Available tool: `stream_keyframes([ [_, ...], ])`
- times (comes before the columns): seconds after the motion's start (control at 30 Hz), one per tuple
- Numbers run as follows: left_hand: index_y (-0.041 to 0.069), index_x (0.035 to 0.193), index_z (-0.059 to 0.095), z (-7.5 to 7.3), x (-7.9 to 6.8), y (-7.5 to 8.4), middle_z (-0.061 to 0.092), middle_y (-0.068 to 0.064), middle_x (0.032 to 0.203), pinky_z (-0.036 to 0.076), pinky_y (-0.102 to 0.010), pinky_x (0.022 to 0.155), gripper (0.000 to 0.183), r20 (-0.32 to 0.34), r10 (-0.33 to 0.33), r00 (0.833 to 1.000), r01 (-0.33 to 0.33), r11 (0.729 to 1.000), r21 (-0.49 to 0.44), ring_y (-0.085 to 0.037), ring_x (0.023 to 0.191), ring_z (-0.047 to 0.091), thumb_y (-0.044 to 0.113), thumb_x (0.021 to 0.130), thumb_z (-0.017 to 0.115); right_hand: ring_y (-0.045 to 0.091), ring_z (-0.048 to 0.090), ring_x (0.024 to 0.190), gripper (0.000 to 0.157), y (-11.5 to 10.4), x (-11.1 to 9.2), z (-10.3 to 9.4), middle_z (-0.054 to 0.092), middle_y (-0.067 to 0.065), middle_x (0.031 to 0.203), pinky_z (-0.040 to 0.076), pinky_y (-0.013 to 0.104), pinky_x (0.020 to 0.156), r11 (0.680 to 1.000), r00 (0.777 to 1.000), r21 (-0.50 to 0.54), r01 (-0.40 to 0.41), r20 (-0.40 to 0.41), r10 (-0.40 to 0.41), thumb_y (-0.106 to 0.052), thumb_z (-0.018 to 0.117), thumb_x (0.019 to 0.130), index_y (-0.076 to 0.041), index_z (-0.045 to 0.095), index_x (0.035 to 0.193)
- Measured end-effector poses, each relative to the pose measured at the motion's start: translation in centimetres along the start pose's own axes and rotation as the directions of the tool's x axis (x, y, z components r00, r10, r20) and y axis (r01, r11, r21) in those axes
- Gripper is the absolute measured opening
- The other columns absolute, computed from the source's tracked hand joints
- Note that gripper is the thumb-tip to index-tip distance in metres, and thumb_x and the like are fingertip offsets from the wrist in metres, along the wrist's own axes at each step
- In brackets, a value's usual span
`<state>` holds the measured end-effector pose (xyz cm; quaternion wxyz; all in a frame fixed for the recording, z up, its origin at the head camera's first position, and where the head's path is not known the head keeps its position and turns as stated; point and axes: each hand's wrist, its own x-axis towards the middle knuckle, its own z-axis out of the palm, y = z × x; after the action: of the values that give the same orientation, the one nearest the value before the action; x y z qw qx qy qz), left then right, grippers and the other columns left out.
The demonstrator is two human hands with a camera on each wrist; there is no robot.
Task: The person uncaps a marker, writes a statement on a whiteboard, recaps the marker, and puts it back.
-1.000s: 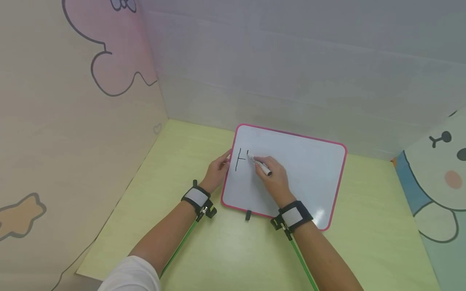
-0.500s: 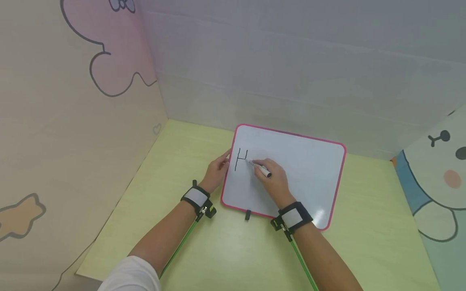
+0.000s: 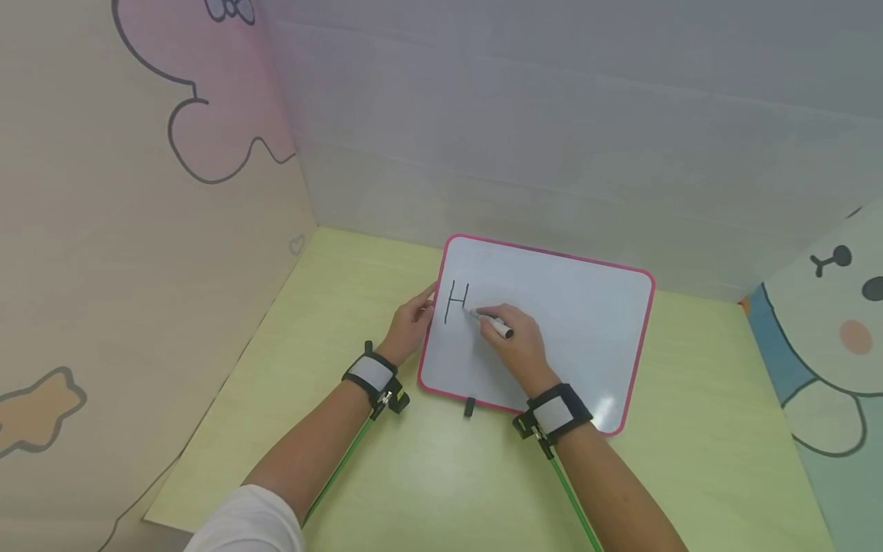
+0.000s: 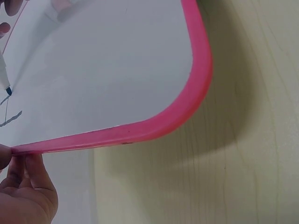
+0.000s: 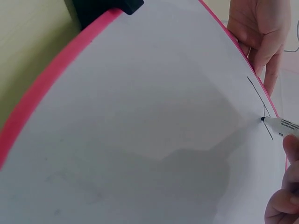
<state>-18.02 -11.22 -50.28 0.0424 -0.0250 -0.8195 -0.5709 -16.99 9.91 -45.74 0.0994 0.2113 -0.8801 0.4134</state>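
Observation:
A whiteboard (image 3: pixel 586 322) with a pink rim (image 4: pixel 201 70) sits tilted on the table. My left hand (image 3: pixel 409 330) grips its left edge; in the left wrist view the thumb is on the face and the fingers (image 4: pixel 39 172) are behind the rim. In my right hand (image 3: pixel 522 345) is a white marker (image 3: pixel 498 327) with a black end, pinched between thumb and fingers. The marker's dark tip (image 5: pixel 263 119) is at the lower end of a stroke. Black lines (image 3: pixel 456 300) shaped like an H stand near the board's upper left.
A small black piece (image 3: pixel 469 406) sits at the board's lower edge. The yellowish table (image 3: pixel 414 491) meets a pale back wall (image 3: pixel 552 153) behind the board. Cartoon-printed panels (image 3: pixel 228 230) flank it. Green cords (image 3: pixel 572 498) run along both forearms from the wrist straps.
The right hand has drawn the marker downward, lengthening the second upright stroke so the lines now look like an H. The left hand stays on the board's edge.

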Motion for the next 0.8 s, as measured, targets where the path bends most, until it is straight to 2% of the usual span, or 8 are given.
stream_keyframes([
  [0.23, 0.018, 0.142, 0.043, -0.07, 0.04, -0.07, 0.059, -0.009, 0.104, 0.048, -0.031, 0.077, 0.047, -0.002, -0.004, 1.000, 0.004, 1.000, -0.007, -0.016, 0.087, 0.055, 0.006, 0.096, 0.045, 0.011, 0.055, 0.099, 0.023, -0.20, -0.08, 0.10, 0.065, -0.004, 0.101, 0.044, 0.037, 0.086, 1.000, 0.999, -0.009, -0.017, 0.028, 0.018, -0.025, 0.057, 0.089, -0.014, 0.070, 0.103],
  [0.8, 0.018, 0.142, 0.043, -0.14, 0.03, -0.17, 0.059, -0.010, 0.105, 0.048, -0.032, 0.080, 0.047, -0.008, 0.003, 1.000, -0.003, 1.000, 0.001, -0.017, 0.092, 0.056, 0.007, 0.096, 0.045, 0.009, 0.055, 0.097, 0.020, -0.45, -0.59, 0.19, 0.065, -0.007, 0.098, 0.044, 0.036, 0.085, 0.998, 0.997, 0.012, -0.061, 0.055, 0.060, -0.025, 0.058, 0.087, -0.015, 0.071, 0.099],
])
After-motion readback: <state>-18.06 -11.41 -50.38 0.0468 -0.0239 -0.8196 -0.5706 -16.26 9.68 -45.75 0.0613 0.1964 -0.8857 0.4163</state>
